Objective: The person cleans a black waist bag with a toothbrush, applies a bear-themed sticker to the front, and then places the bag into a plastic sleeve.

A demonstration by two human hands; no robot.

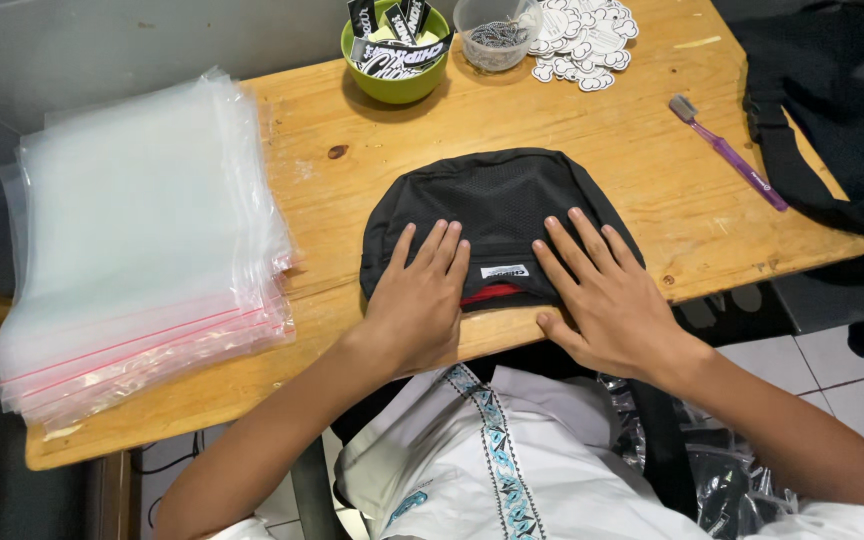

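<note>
Your left hand [414,300] and right hand [607,295] lie flat on the black bag [497,205], fingers spread open and gripping nothing, pressing it smooth against the table [642,150]. The bag sits at the near table edge, directly before you. A stack of clear zip bags [137,240] waits to your left, within reach. The green bowl [395,52] probably holds printed tags.
</note>
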